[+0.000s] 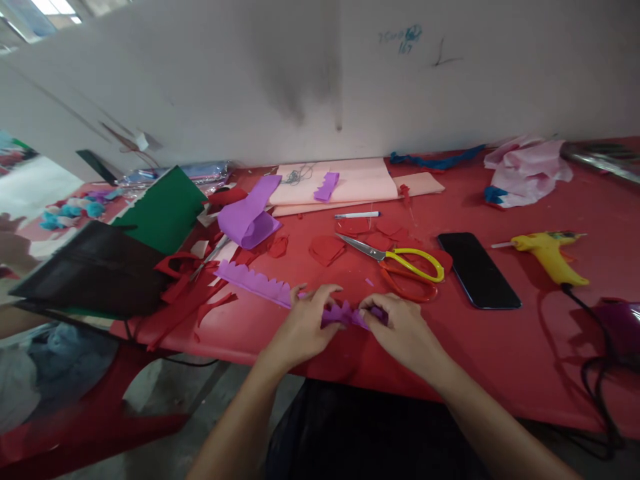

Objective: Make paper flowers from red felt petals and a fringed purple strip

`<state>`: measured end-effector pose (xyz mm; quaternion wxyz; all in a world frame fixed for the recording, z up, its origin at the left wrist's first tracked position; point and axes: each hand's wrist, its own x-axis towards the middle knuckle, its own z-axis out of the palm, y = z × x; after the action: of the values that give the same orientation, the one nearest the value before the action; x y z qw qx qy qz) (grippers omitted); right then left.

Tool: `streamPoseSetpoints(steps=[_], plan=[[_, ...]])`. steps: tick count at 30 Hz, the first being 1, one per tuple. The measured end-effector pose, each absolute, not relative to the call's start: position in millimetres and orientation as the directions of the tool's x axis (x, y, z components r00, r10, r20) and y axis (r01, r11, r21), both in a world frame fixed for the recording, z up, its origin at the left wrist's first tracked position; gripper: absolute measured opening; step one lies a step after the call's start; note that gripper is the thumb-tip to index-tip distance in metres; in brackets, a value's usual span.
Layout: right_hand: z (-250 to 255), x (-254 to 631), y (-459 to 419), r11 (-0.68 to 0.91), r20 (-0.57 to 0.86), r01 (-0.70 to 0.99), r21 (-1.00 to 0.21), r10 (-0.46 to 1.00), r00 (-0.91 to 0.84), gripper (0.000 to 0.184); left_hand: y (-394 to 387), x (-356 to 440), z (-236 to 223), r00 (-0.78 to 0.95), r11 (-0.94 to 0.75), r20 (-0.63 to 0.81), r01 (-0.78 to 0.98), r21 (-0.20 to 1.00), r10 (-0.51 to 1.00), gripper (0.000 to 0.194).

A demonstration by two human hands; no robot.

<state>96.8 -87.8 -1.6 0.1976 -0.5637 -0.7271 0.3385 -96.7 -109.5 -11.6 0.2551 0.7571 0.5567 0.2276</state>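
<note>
A long purple strip with a scalloped edge lies across the red table and runs under my hands. My left hand curls around its middle, thumb and fingers on either side of the strip. At its right end my right hand pinches the strip between thumb and fingers, where it looks gathered or folded. Just beyond my right hand are scissors with one yellow and one red handle, blades pointing left. Red cut pieces lie around them.
A black phone and a yellow glue gun with a black cord lie to the right. Behind are a white pen, pale pink sheets and a purple sheet. At left stand a green sheet and a dark folder.
</note>
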Motion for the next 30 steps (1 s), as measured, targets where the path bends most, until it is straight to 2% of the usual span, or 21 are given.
streamPoseSetpoints(steps=[3, 7, 9, 13, 17, 23, 26, 30], plan=[[-3.0, 99.6, -88.3, 0.187, -0.075, 0.751, -0.633, 0.951, -0.300, 0.013, -110.0, -100.6, -12.7, 0.267, -0.233, 0.048, 0.724, 0.649, 0.963, 0.049], [-4.9, 102.1, -89.0, 0.216, -0.104, 0.797, -0.564, 0.939, -0.328, 0.012, -106.9, -96.2, -7.6, 0.283, -0.185, -0.002, 0.633, 0.752, 0.959, 0.045], [-5.2, 101.8, -89.2, 0.232, -0.078, 0.778, -0.584, 0.938, -0.339, 0.017, -105.4, -93.3, -6.4, 0.292, -0.172, -0.007, 0.580, 0.796, 0.956, 0.045], [-5.7, 99.2, -88.0, 0.285, -0.009, 0.653, -0.701, 0.913, -0.408, 0.041, -105.1, -94.0, -7.9, 0.285, -0.168, 0.014, 0.524, 0.835, 0.958, 0.043], [-7.6, 96.7, -85.2, 0.243, -0.023, 0.553, -0.797, 0.903, -0.430, 0.034, -106.8, -99.7, -9.9, 0.279, -0.179, 0.028, 0.533, 0.827, 0.960, 0.041], [-9.7, 95.8, -85.7, 0.227, 0.042, 0.466, -0.855, 0.927, -0.374, 0.021, -104.6, -92.1, -11.7, 0.297, -0.319, 0.159, 0.635, 0.704, 0.942, 0.034], [-9.6, 96.9, -86.5, 0.241, 0.054, 0.478, -0.845, 0.927, -0.372, 0.016, -102.5, -82.1, -11.8, 0.267, -0.268, 0.120, 0.636, 0.724, 0.956, 0.023], [-13.1, 97.8, -86.9, 0.222, 0.033, 0.497, -0.839, 0.933, -0.360, 0.015, -102.7, -76.4, -12.2, 0.224, -0.211, 0.089, 0.612, 0.762, 0.971, 0.022]])
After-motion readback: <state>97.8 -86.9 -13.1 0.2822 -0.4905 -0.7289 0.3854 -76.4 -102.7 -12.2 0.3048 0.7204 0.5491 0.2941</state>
